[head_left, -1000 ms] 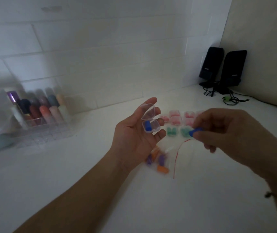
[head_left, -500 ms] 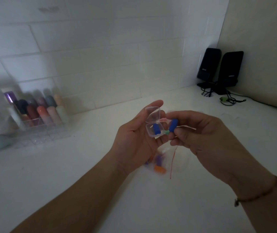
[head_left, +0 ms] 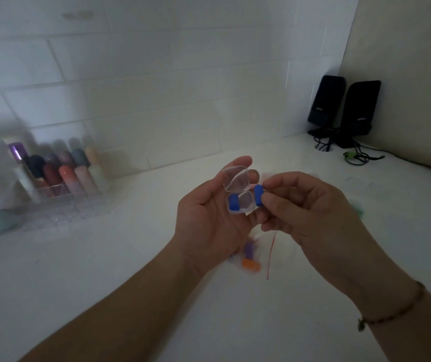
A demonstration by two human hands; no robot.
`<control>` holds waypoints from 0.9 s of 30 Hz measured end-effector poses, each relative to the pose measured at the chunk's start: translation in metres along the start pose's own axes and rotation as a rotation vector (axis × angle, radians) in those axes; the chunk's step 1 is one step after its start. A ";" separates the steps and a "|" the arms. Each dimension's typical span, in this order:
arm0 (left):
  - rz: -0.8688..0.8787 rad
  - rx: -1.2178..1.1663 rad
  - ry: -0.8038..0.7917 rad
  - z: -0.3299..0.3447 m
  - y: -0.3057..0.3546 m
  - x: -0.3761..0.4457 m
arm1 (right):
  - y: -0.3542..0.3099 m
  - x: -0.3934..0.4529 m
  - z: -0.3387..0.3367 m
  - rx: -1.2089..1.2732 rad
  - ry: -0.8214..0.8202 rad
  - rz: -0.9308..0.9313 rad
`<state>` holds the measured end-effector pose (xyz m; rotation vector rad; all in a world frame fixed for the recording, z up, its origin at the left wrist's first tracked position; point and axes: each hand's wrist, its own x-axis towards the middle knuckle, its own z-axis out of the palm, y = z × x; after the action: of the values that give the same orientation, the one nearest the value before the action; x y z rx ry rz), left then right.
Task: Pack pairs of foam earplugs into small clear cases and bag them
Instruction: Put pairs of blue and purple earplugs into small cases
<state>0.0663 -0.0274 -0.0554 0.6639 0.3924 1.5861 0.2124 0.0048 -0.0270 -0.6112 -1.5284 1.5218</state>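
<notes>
Cradling a small clear hinged plastic case (head_left: pixel 238 195) on its curled fingers, the left hand (head_left: pixel 209 218) held the case with lid raised; one blue foam earplug (head_left: pixel 233 202) already lay in the left side of its tray. The right hand (head_left: pixel 306 205) pinched a second blue foam earplug (head_left: pixel 258 193) between thumb and forefinger, just beside the tray's right edge. Judged from appearance, the plug was very light, soft and compressible, best held at mid-length with gentle pressure; the thin case seemed light, stiff and slippery, best supported from beneath. A clear plastic bag with a red seal line (head_left: pixel 269 254), holding orange and purple plugs, lay on the white counter (head_left: pixel 104 270) below, largely hidden by both hands. The lipstick organiser (head_left: pixel 60 176) at left was blurred; two black speakers (head_left: pixel 345 108) stood in the corner.
</notes>
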 end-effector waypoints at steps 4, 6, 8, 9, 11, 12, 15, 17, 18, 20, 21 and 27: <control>0.009 0.072 -0.019 0.005 -0.001 -0.002 | 0.004 -0.001 0.002 -0.261 0.031 -0.133; 0.007 0.087 -0.031 0.006 -0.001 -0.002 | 0.007 -0.002 0.003 -0.441 0.033 -0.217; -0.004 0.102 -0.029 0.006 -0.002 -0.002 | 0.012 -0.003 0.002 -0.582 0.056 -0.290; -0.015 0.106 -0.028 0.006 -0.002 -0.002 | 0.014 -0.003 0.001 -0.636 0.066 -0.328; -0.034 0.110 -0.026 0.006 -0.002 -0.002 | 0.017 -0.001 0.000 -0.718 0.060 -0.396; -0.040 0.112 -0.028 0.007 -0.002 -0.002 | 0.018 0.000 0.001 -0.741 0.049 -0.412; -0.059 0.102 -0.039 0.007 -0.002 -0.002 | 0.016 -0.001 0.001 -0.749 0.021 -0.400; -0.048 0.100 -0.026 0.006 -0.001 -0.002 | 0.010 -0.003 0.001 -0.673 0.041 -0.320; -0.038 0.097 -0.016 0.005 -0.001 -0.002 | 0.006 -0.004 0.000 -0.633 0.065 -0.271; -0.004 0.103 -0.002 0.003 0.001 -0.001 | 0.000 -0.003 -0.003 -0.594 0.131 -0.186; 0.013 0.108 -0.004 0.002 0.001 -0.001 | -0.003 -0.002 -0.003 -0.565 0.151 -0.132; -0.028 0.228 -0.075 0.006 -0.001 -0.006 | -0.007 -0.004 0.002 0.031 0.002 0.227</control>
<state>0.0710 -0.0336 -0.0525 0.8864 0.5294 1.4980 0.2138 -0.0006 -0.0205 -0.7899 -1.4695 1.7107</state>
